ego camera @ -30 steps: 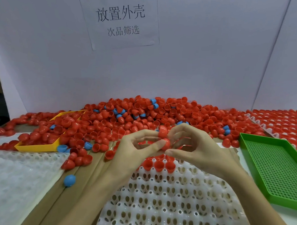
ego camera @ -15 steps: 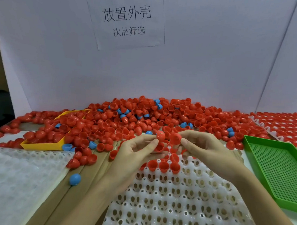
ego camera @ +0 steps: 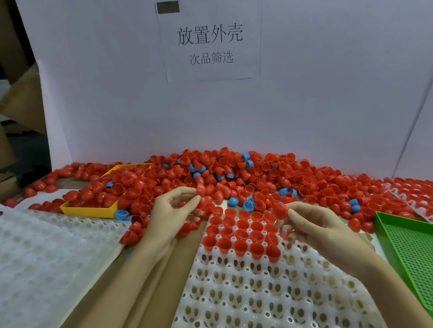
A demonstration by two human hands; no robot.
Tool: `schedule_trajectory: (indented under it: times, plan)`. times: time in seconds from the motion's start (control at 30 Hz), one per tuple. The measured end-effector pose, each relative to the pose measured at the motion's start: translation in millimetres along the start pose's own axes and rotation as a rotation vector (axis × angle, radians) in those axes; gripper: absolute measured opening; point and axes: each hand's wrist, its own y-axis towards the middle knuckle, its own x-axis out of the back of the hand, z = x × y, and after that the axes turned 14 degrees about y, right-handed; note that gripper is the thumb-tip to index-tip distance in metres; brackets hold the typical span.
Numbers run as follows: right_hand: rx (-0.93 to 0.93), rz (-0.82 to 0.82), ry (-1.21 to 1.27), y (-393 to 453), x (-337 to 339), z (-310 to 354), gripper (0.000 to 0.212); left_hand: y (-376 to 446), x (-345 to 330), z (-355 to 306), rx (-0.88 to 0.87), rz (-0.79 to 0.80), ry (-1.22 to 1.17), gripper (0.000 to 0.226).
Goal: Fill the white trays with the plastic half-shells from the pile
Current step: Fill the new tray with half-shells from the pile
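From my feed the half-shells in the pile (ego camera: 259,175) look like glossy red and blue plastic. The white tray (ego camera: 266,297) is smooth, slightly translucent plastic, the green tray (ego camera: 419,257) a perforated matt plastic, the yellow tray (ego camera: 89,211) shiny plastic. The sign (ego camera: 211,39) is matt paper.

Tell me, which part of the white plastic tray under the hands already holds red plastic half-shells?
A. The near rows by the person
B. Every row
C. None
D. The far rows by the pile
D: the red plastic half-shells sit in the far rows of the white plastic tray, whose nearer holes are bare.
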Motion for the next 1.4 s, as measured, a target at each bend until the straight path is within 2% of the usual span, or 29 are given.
schedule_trajectory:
  times: [0.07, 0.17, 0.23, 0.33, 0.43, 0.53, 0.63, 0.7, 0.8, 0.93, 1.03, 1.2, 1.4]
  plan:
    - [0.001, -0.007, -0.025, 0.1, 0.7, -1.5, 0.048, 6.4, 13.2, 10.7, -0.022, -0.117, 0.184, 0.016]
    - [-0.006, -0.020, -0.079, 0.3, -0.3, -1.5, 0.055, 17.5, 39.6, 24.1, -0.132, -0.393, 0.634, 0.011]
    - [0.002, -0.021, -0.173, -0.6, -1.8, -0.4, 0.050, 22.3, 56.7, 26.1, -0.144, -0.489, 0.822, 0.024]
    - [0.004, -0.021, -0.295, 0.3, -6.5, 1.6, 0.032, 21.0, 65.9, 23.0, -0.140, -0.439, 0.919, 0.050]
    - [-0.037, 0.002, -0.313, 9.1, -17.9, 4.5, 0.024, 18.7, 62.8, 20.0, -0.207, -0.452, 0.959, 0.043]
    - [-0.079, 0.058, -0.436, 31.5, -36.7, 8.0, 0.030, 21.4, 63.5, 19.8, -0.204, -0.443, 1.026, 0.024]
    - [-0.082, 0.108, -0.581, 67.8, -56.6, 11.1, 0.032, 23.0, 60.2, 23.6, -0.150, -0.366, 1.093, 0.024]
    - [-0.071, 0.125, -0.513, 92.8, -71.3, 12.7, 0.043, 21.5, 54.6, 26.2, -0.129, -0.334, 1.128, 0.027]
    - [-0.043, 0.026, -0.432, 122.8, -83.7, 12.6, 0.061, 19.7, 42.7, 29.3, -0.153, -0.310, 1.166, 0.030]
    - [-0.019, -0.040, -0.800, 137.4, -68.2, 9.6, 0.040, 17.2, 23.5, 35.2, -0.396, -0.213, 1.241, 0.030]
    - [-0.063, -0.050, -1.020, 127.7, -42.5, 7.6, 0.040, 15.3, 10.0, 45.6, -0.470, -0.016, 1.282, 0.041]
    - [-0.001, -0.227, -0.868, 85.0, 9.3, 3.9, 0.038, 18.2, 7.6, 60.2, -0.430, 0.029, 1.304, 0.044]
    - [0.092, -0.416, -0.470, 26.9, 44.3, -12.9, 0.032, 16.3, 4.1, 59.5, -0.449, 0.012, 1.286, 0.042]
